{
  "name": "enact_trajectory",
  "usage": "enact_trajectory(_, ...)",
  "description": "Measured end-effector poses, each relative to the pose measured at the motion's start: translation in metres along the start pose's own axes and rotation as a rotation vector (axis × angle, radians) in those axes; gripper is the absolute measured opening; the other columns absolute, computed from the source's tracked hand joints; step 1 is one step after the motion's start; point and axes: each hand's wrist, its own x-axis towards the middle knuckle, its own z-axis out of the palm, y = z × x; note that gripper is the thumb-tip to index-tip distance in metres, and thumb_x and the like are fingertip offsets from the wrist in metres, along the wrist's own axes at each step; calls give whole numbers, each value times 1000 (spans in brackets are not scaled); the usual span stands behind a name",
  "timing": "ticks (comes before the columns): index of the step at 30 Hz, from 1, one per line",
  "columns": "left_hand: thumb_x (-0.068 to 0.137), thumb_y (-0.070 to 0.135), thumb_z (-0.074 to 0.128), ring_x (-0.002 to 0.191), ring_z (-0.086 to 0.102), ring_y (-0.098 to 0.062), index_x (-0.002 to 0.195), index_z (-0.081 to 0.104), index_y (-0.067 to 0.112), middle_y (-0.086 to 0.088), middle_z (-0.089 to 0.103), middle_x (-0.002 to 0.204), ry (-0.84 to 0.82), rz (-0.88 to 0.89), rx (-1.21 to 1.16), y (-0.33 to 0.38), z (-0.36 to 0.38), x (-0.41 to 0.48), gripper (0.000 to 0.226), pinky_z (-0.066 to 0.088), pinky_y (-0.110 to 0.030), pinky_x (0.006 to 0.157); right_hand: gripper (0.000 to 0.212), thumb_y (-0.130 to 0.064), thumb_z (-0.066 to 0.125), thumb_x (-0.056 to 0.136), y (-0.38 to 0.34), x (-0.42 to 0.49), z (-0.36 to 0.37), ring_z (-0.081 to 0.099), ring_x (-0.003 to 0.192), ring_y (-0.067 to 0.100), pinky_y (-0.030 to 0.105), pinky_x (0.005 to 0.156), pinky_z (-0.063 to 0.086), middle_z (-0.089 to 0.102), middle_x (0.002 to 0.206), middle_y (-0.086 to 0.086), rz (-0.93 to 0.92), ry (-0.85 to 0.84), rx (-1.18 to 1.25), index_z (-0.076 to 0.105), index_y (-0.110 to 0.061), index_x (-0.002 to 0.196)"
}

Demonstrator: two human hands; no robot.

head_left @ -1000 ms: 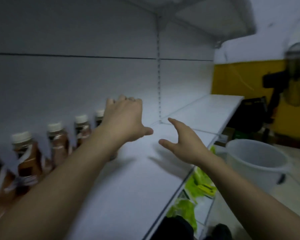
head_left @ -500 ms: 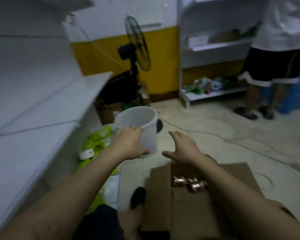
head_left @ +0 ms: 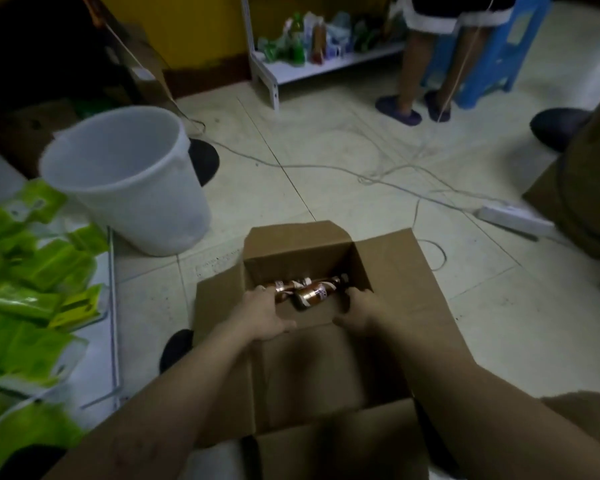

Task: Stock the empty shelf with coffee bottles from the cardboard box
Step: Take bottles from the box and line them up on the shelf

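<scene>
An open cardboard box (head_left: 395,271) stands on the floor in front of me. Two brown coffee bottles lie on their sides at its bottom, one to the left (head_left: 284,288) and one to the right (head_left: 315,293). Both my hands reach down into the box. My left hand (head_left: 262,315) has its fingers spread, its fingertips touching the left bottle. My right hand (head_left: 359,311) is open beside the right bottle's cap end, its fingers curved downward. The shelf being stocked is out of view.
A white plastic bucket (head_left: 129,188) stands left of the box. Green packets (head_left: 32,271) fill a low shelf at the left. Cables (head_left: 326,168) and a power strip (head_left: 513,218) lie on the floor. A person's legs (head_left: 409,74) stand by a blue stool (head_left: 482,57).
My view swung from the shelf with its row of bottles down to the floor. Both hands left the shelf and dropped into the cardboard box, reaching the two bottles.
</scene>
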Motion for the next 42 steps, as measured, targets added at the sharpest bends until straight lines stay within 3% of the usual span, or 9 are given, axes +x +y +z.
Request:
enact_trajectory(8,74,40,73,139,31,-30,149,27,16,-12,28,155,-84,-123,-170,-32,79,141,92,29,-36,114,60,-37,56,90,14,120,59,48,127,27,36,102,43,46,143,12,125,-227,27,40,-12,141)
enact_trajectory(12,75,24,68,139,25,-30,143,33,13,-12,20,153,38,-142,-24,-43,102,196,77,32,-42,111,40,-31,54,91,7,177,91,52,118,24,36,97,46,53,133,9,47,-122,112,51,-18,129)
enact_trajectory(16,72,32,68,134,32,-28,138,35,15,-11,38,141,129,-85,143,-50,125,240,76,30,-43,107,69,-35,59,83,-4,220,112,11,147,23,44,116,17,14,160,3,-239,58,-28,31,-24,145)
enact_trajectory(19,75,40,67,131,33,-32,138,37,12,-16,37,141,110,-110,191,-53,141,249,75,32,-42,103,70,-39,59,80,4,234,130,16,145,24,44,112,22,24,156,2,-262,124,-69,36,-23,144)
enact_trajectory(23,63,50,75,129,35,-35,134,43,11,-18,39,139,-106,-213,86,-62,165,237,87,37,-43,103,36,-41,58,83,20,224,162,41,119,26,37,94,43,54,123,3,2,430,84,63,-20,112)
enact_trajectory(25,60,53,79,124,42,-33,133,41,10,-16,43,135,-133,-243,-34,-64,176,232,93,42,-44,98,47,-43,67,80,27,226,165,48,118,25,40,95,47,54,124,5,303,443,390,57,-18,119)
enact_trajectory(29,63,47,80,108,56,-28,121,47,16,-8,57,120,-114,-204,-215,-59,181,231,74,48,-36,80,78,-51,78,66,34,238,157,60,106,28,45,88,53,57,119,9,518,309,626,44,-13,125)
enact_trajectory(38,63,28,86,100,64,-24,126,50,17,-5,63,117,-274,-287,-580,-52,166,218,74,53,-40,86,53,-9,82,67,58,217,137,68,95,20,37,84,56,70,109,6,264,-208,856,60,-16,115)
enact_trajectory(42,62,26,88,98,63,-19,122,46,22,1,61,113,-172,-153,-700,-32,130,197,75,53,-44,88,49,3,79,65,59,186,95,69,98,22,38,91,54,72,106,7,131,-232,926,63,-16,108)
